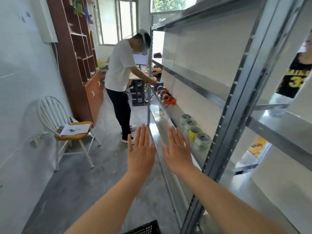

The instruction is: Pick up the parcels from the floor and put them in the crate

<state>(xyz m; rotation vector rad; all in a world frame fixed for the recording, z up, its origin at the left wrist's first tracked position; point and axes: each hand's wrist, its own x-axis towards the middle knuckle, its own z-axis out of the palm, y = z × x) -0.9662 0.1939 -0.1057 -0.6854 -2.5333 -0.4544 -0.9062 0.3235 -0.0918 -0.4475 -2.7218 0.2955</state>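
Both my arms reach forward with the hands flat and backs up. My left hand point(141, 150) and my right hand point(177, 151) hover side by side over the grey floor, fingers straight and holding nothing. A corner of a black perforated crate point(145, 228) shows at the bottom edge, below my forearms. No parcels are visible on the floor in this view.
A grey metal shelf rack point(224, 125) fills the right, with tape rolls point(195, 132) and orange toys point(166, 96) on a low shelf. A person in a white shirt point(120, 76) stands ahead. A white chair point(67, 130) with papers sits left, beside a brown bookcase point(79, 53).
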